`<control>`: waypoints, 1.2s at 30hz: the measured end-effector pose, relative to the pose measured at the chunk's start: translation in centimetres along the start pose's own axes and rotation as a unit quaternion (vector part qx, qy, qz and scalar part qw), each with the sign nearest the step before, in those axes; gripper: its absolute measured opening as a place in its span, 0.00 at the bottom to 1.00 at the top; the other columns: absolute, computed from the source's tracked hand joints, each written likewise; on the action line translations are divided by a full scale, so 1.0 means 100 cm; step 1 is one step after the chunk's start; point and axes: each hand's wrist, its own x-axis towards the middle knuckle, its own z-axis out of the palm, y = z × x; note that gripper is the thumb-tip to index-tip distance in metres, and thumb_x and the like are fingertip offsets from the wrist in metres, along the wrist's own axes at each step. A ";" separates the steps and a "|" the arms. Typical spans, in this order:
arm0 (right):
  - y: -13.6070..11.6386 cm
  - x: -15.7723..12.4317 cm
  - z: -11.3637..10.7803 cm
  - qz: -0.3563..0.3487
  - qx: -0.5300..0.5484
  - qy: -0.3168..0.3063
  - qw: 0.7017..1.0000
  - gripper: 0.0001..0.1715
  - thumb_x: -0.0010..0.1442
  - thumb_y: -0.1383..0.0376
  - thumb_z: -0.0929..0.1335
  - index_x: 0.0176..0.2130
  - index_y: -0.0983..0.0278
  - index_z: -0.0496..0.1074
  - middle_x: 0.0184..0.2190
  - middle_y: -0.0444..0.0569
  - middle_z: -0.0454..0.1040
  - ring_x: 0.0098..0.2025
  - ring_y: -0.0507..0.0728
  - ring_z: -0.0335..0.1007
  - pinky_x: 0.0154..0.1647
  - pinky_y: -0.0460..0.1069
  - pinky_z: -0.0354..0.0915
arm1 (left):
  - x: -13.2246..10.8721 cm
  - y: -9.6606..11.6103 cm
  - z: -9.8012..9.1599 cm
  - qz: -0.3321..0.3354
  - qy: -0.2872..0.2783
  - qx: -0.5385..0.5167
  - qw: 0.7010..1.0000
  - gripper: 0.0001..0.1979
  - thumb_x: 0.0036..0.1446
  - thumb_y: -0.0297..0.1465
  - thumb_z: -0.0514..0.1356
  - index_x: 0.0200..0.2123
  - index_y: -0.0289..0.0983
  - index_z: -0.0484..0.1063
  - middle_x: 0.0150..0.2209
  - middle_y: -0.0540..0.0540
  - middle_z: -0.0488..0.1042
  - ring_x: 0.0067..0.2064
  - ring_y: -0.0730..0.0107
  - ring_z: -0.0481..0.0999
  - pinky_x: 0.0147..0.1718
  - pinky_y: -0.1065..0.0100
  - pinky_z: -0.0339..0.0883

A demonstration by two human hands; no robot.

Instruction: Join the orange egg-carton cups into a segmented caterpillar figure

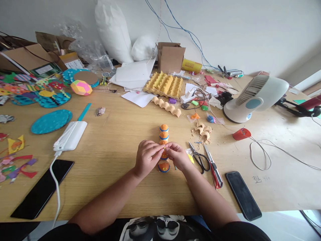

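Note:
A column of orange and blue rounded pieces point(164, 166) runs down the middle of the table, several in a row. The lower ones carry small yellow spots. Over this row, my left hand point(148, 157) and my right hand point(177, 156) meet with their fingertips pinched together. Between the tips shows a tiny yellow bit point(165, 147), perhaps clay; its exact shape is too small to tell. My fingers hide part of the row. Just right of my right hand lies a yellow lump point(191, 158) in clear plastic.
Black-handled scissors point(200, 158) and a red utility knife point(214, 169) lie at the right, near a phone point(243, 194). Behind are a cut egg-carton strip point(167, 106), a yellow egg tray point(164, 85) and a white fan point(253, 95). A power bank point(72, 135) rests at left.

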 end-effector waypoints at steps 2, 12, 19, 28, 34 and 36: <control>0.000 0.000 0.000 -0.001 0.002 0.002 1.000 0.21 0.48 0.53 0.81 0.34 0.65 0.77 0.24 0.42 0.70 0.23 0.47 0.57 0.24 0.44 0.48 | 0.000 0.000 0.000 0.001 -0.002 -0.002 1.000 0.10 0.63 0.26 0.63 0.46 0.43 0.80 0.37 0.48 0.83 0.40 0.65 0.77 0.44 0.59 0.68; 0.002 0.002 -0.003 -0.019 -0.011 -0.001 1.000 0.20 0.50 0.53 0.79 0.32 0.65 0.76 0.23 0.41 0.69 0.22 0.47 0.53 0.24 0.45 0.48 | -0.002 0.000 0.002 -0.001 -0.010 0.001 1.000 0.10 0.63 0.28 0.64 0.46 0.43 0.79 0.38 0.47 0.83 0.41 0.64 0.77 0.45 0.58 0.68; -0.002 0.000 0.001 -0.036 -0.042 0.016 0.998 0.20 0.50 0.51 0.79 0.33 0.64 0.77 0.24 0.43 0.70 0.25 0.49 0.58 0.25 0.45 0.54 | -0.002 -0.001 0.001 -0.007 -0.014 -0.013 1.000 0.10 0.63 0.28 0.64 0.47 0.43 0.79 0.40 0.47 0.83 0.42 0.64 0.77 0.46 0.57 0.69; -0.001 0.000 0.001 -0.041 -0.040 0.006 0.998 0.20 0.50 0.53 0.79 0.35 0.64 0.78 0.27 0.45 0.73 0.26 0.49 0.60 0.27 0.46 0.56 | -0.001 -0.002 0.002 -0.039 0.007 -0.058 0.998 0.09 0.63 0.27 0.64 0.45 0.41 0.79 0.40 0.46 0.83 0.42 0.64 0.79 0.45 0.58 0.72; -0.001 -0.001 0.000 -0.043 -0.044 0.005 0.998 0.19 0.51 0.53 0.79 0.34 0.64 0.77 0.27 0.44 0.74 0.28 0.50 0.63 0.30 0.46 0.59 | -0.001 -0.001 0.002 -0.041 -0.004 -0.057 0.998 0.08 0.63 0.29 0.64 0.45 0.42 0.79 0.40 0.45 0.83 0.43 0.62 0.79 0.46 0.56 0.72; -0.001 -0.001 0.001 -0.043 -0.045 0.001 0.998 0.19 0.50 0.53 0.79 0.34 0.64 0.77 0.28 0.45 0.74 0.29 0.51 0.64 0.31 0.46 0.61 | 0.000 -0.001 0.002 -0.042 -0.002 -0.061 0.997 0.08 0.63 0.29 0.64 0.45 0.41 0.79 0.40 0.45 0.83 0.42 0.63 0.80 0.46 0.57 0.73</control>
